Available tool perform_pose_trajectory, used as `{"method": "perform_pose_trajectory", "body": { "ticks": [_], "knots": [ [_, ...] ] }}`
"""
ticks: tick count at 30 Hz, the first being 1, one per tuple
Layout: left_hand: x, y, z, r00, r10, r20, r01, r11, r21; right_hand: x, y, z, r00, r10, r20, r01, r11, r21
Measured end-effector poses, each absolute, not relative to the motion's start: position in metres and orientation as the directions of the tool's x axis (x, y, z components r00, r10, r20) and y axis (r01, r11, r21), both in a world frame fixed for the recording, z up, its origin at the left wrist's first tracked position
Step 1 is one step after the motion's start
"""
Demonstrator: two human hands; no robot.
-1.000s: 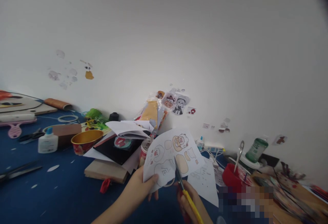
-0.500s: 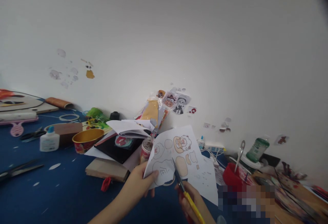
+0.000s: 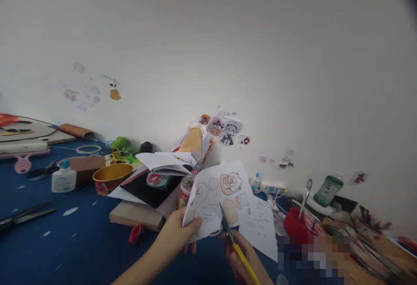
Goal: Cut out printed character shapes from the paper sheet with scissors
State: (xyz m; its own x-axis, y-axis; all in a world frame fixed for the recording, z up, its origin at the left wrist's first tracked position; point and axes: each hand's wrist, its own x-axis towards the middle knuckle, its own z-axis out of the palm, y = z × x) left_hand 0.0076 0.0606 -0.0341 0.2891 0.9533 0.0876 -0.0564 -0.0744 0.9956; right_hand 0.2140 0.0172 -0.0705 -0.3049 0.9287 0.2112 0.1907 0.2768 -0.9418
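Note:
My left hand (image 3: 177, 236) pinches the lower left corner of a white paper sheet (image 3: 221, 198) printed with cartoon shapes, and holds it up above the blue table (image 3: 81, 246). My right hand (image 3: 243, 259) grips scissors with yellow and red handles (image 3: 233, 241). Their blades point up into the lower middle of the sheet. Only part of the right hand's fingers shows at the bottom edge.
A stack of books and papers (image 3: 153, 185), a gold bowl (image 3: 110, 176), a glue bottle (image 3: 63, 178) and black scissors (image 3: 22, 216) lie to the left. A red cup with a spoon (image 3: 295, 224) and a green bottle (image 3: 327, 189) stand on the right. Paper scraps dot the table.
The sheet has been raised and turned slightly, and the scissors have moved a little left along it. Both hands keep their grips.

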Motion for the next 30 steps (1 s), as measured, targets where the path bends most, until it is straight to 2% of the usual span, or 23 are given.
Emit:
{"method": "perform_pose_trajectory", "body": {
  "ticks": [12,21,30],
  "knots": [
    [0.005,0.064,-0.036,0.266,0.958,0.103,-0.003,-0.106,0.994,0.217,0.021,-0.074,-0.331,0.915,0.233,0.202,0.310,-0.929],
    [0.001,0.064,-0.032,0.269,0.959,0.091,0.062,-0.112,0.992,0.224,0.023,-0.070,-0.346,0.927,0.144,0.282,0.250,-0.926],
    [0.000,0.059,-0.027,0.292,0.951,0.100,0.061,-0.123,0.991,0.220,0.018,-0.068,-0.312,0.927,0.208,0.243,0.290,-0.926]
  ]
}}
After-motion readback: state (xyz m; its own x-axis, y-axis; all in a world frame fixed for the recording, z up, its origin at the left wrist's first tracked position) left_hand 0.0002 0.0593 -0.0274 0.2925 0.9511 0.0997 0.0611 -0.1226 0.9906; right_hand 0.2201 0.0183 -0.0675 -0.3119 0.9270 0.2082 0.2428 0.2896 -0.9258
